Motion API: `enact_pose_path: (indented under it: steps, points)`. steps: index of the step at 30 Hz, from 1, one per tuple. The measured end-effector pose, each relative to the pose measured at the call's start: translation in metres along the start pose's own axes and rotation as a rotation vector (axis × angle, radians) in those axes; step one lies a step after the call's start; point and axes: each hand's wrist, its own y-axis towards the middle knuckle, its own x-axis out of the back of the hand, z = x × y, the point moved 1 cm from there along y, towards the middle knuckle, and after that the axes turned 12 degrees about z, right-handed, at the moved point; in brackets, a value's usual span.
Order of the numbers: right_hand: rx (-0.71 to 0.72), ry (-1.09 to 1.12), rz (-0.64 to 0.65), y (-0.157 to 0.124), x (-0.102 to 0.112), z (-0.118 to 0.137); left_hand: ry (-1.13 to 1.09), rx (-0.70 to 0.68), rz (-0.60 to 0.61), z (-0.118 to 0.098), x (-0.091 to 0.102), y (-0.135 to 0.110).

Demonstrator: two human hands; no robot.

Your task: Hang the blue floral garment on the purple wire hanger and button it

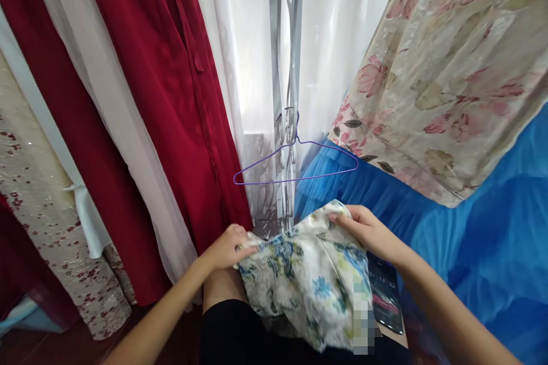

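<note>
Pinching the cloth at either end, your left hand and right hand span it sideways, the hanger ahead.

"What can't you make out on the floral cloth?"

"A pixelated patch blots out its lower right side, and folds conceal much of its underside."

"And the hands?"

"Some fingers of the left hand and right hand are out of sight behind the cloth. Both forearms run off the bottom edge."

"The phone?"

"The cloth overlaps its left side; the lower screen markings are too small to read."

"The hanging garments?"

"The top edge cuts the red one; top and right edges cut the pink-flowered one."
</note>
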Motion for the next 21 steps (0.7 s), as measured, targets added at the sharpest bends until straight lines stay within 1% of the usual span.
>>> enact_pose_path:
  steps: [3, 4, 5, 7, 10, 12, 14, 16, 19, 21]
  points:
    - [0.123, -0.285, -0.058, 0.023, 0.021, -0.003, -0.050, 0.043, -0.202, 0.005, 0.051, 0.000]
    - [0.165, -0.363, -0.082, 0.031, 0.027, -0.005, -0.032, 0.054, -0.237, 0.005, 0.065, 0.001]
    - [0.200, -0.435, -0.102, 0.039, 0.033, -0.007, 0.015, 0.069, -0.244, 0.005, 0.078, 0.004]
    - [0.237, -0.573, -0.128, 0.056, 0.043, -0.010, 0.204, 0.121, -0.190, 0.004, 0.101, 0.014]
    - [0.217, -0.786, -0.125, 0.083, 0.058, -0.012, 0.576, 0.205, -0.043, -0.001, 0.129, 0.033]
    - [0.202, -0.878, -0.125, 0.096, 0.066, -0.014, 0.751, 0.226, 0.012, -0.005, 0.140, 0.044]
    - [0.215, -0.928, -0.115, 0.103, 0.072, -0.019, 0.845, 0.209, 0.047, -0.010, 0.145, 0.051]
    - [0.236, -0.957, -0.133, 0.103, 0.078, -0.025, 0.878, 0.170, 0.054, -0.016, 0.146, 0.054]
    - [0.241, -0.977, -0.230, 0.097, 0.085, -0.034, 0.895, 0.114, 0.033, -0.026, 0.143, 0.056]
    - [0.233, -0.959, -0.281, 0.096, 0.088, -0.039, 0.926, 0.106, 0.000, -0.031, 0.142, 0.059]
